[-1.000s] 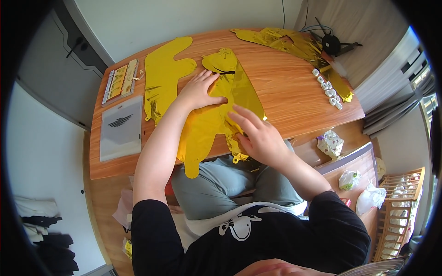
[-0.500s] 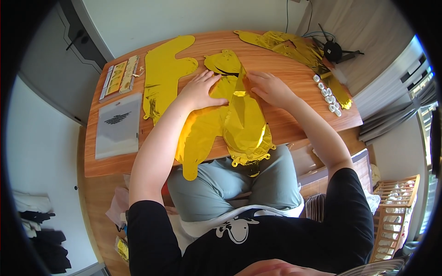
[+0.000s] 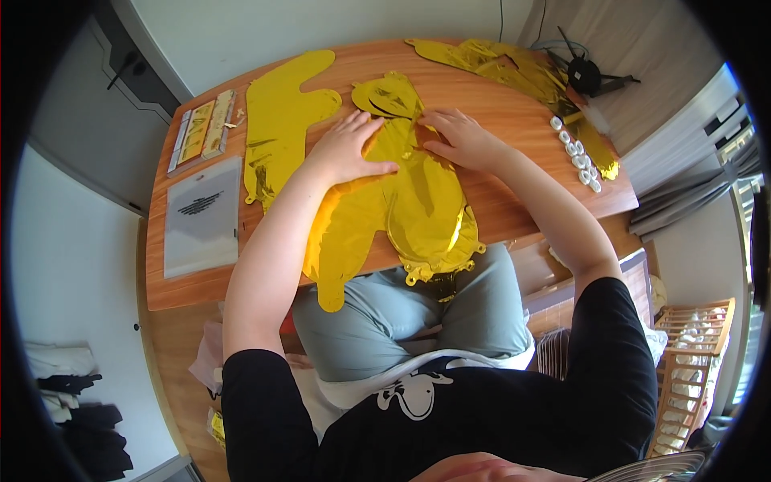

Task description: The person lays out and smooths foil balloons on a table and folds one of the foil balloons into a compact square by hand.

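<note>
Palm down, thumb spread, the left hand [image 3: 347, 153] lies open on the middle gold foil [image 3: 426, 197], which overhangs the counter's [image 3: 514, 120] near edge. The right hand [image 3: 462, 140] angles inward at the foil's right side; whether it grips cannot be told.

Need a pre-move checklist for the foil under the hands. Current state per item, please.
1. Left hand rests on the gold foil: ok, fingers spread.
2. Right hand at the foil's upper right edge: ok; whether it pinches the foil: cannot tell.
3. Foil smooth: not ok, creases show on its right part.
4. Foil fully on the table: not ok, its lower end reaches past the near edge, over the lap.
5. White rolls away from the foil under the hands: ok, grouped at the table's right side.
6. Gap to the left foil piece: cannot tell, left forearm hides part.
</note>
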The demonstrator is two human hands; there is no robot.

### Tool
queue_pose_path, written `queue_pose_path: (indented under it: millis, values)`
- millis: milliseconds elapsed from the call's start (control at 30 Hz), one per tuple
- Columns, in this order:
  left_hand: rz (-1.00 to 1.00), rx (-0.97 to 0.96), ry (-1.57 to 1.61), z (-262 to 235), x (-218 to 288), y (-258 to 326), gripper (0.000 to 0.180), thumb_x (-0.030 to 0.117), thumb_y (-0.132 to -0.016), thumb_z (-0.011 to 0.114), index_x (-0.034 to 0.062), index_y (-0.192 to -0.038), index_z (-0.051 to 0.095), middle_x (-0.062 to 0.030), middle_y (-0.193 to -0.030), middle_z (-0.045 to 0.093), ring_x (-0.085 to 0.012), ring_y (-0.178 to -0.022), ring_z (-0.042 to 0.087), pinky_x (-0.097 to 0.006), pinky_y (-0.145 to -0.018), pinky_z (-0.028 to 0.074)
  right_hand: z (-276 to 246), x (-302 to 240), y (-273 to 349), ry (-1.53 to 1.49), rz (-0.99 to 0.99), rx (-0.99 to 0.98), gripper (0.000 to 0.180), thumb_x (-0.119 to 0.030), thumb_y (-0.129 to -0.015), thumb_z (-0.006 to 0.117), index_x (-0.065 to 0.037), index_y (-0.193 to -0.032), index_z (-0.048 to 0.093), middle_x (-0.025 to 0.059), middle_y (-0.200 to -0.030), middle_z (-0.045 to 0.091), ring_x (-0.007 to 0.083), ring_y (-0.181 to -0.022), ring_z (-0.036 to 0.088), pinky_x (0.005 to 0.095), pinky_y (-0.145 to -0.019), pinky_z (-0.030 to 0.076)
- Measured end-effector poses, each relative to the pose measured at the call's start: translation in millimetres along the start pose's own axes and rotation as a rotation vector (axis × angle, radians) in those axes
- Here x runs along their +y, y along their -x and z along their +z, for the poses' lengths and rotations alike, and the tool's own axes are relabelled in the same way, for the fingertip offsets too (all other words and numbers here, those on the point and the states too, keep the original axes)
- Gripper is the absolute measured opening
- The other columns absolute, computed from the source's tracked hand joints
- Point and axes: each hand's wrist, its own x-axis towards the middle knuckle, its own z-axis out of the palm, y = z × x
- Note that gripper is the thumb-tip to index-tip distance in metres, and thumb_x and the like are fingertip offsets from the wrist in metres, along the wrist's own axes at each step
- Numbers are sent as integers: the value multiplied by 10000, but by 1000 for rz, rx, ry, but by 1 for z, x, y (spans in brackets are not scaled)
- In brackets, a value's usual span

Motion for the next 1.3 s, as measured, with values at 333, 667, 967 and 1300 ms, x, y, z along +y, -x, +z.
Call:
queue_pose_path:
  millis: [333, 667, 967, 1300]
  values:
    - [-8, 19, -3, 6, -3, -4, 1117, 813, -753, 687, 147, -1600, 392, -170, -1688, 289, -320, -1572, 251, -444, -1269, 261, 14, -7, 3, 93, 79, 77, 637, -472, -996, 611, -89, -1487, 480, 156, -1509, 529, 367, -1450, 427, 497, -1192, 354]
    - [-8, 46, -11, 8, 0, 1, 1014, 689, -796, 745, 169, -1596, 402, -158, -1684, 303, -309, -1564, 277, -437, -1253, 293, 11, -26, 5, 189, 135, -15, 727, -561, -1013, 547, -108, -1562, 397, 199, -1602, 422, 399, -1489, 369, 509, -1238, 272]
    - [-10, 50, -11, 5, -2, -2, 1006, 686, -799, 745, 178, -1597, 404, -159, -1686, 300, -310, -1567, 270, -438, -1252, 292, 25, -29, 1, 279, 175, 44, 768, -606, -1010, 520, -118, -1583, 367, 208, -1614, 398, 388, -1492, 373, 501, -1245, 260]
    - [7, 55, 3, 8, -3, -3, 1077, 760, -765, 719, 147, -1593, 407, -167, -1681, 308, -316, -1561, 281, -441, -1259, 283, 35, -27, 8, 288, 163, 122, 765, -612, -1012, 508, -146, -1598, 355, 225, -1609, 397, 385, -1496, 366, 564, -1227, 256]
